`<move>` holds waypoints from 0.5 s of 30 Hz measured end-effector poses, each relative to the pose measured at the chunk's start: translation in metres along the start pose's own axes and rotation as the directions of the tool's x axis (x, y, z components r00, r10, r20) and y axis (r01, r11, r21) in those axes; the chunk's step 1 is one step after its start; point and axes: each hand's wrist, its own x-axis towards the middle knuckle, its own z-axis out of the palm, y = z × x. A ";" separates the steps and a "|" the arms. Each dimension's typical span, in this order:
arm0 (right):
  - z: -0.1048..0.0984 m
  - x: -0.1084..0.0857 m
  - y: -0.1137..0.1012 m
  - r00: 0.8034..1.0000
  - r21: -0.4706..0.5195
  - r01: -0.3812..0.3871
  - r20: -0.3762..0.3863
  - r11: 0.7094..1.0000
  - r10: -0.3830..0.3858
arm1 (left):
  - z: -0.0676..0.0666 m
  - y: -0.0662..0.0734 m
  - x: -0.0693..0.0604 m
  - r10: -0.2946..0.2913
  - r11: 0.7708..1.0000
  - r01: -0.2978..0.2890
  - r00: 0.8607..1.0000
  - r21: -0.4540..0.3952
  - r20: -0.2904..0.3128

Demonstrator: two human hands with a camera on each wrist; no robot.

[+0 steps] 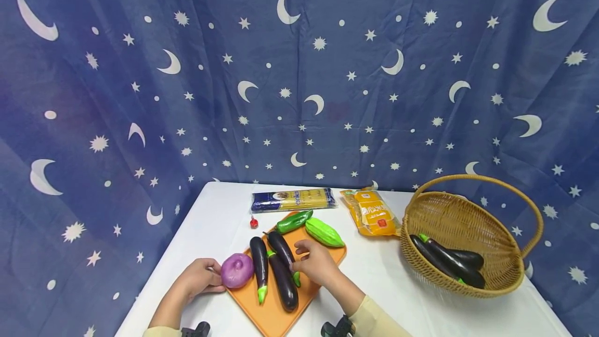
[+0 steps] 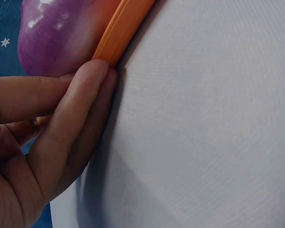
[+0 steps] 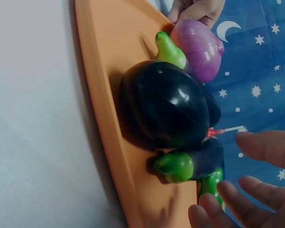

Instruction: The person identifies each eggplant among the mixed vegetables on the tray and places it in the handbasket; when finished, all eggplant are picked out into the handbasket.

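Head view has me seemingly partway, eggplants (image 1: 456,260) in the right-side basket (image 1: 449,212), three more (image 1: 283,284) on the tray (image 1: 270,319), my right hand (image 1: 315,263) spread empty, my left hand's (image 1: 202,277) grip beside the onion (image 1: 237,271) unclear.

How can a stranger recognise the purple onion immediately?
On the white table lies an orange tray. At its left corner, beside the left hand, sits the onion. It alone there is round and purple; the neighbouring eggplants are long and dark.

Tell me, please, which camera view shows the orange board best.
The head view, since it frames nearly all the orange board. The left wrist view shows only an edge strip; the right wrist view, a larger but cropped part.
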 end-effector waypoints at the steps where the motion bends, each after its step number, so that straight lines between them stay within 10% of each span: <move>1: 0.001 0.000 0.001 1.000 0.000 0.000 0.002 1.000 0.000 | 0.000 0.000 0.000 0.002 1.000 -0.002 1.000 -0.001 0.002; 15: 0.015 0.003 0.007 1.000 -0.055 -0.007 -0.008 0.998 0.006 | 0.000 0.001 0.000 0.002 1.000 -0.002 1.000 0.015 -0.001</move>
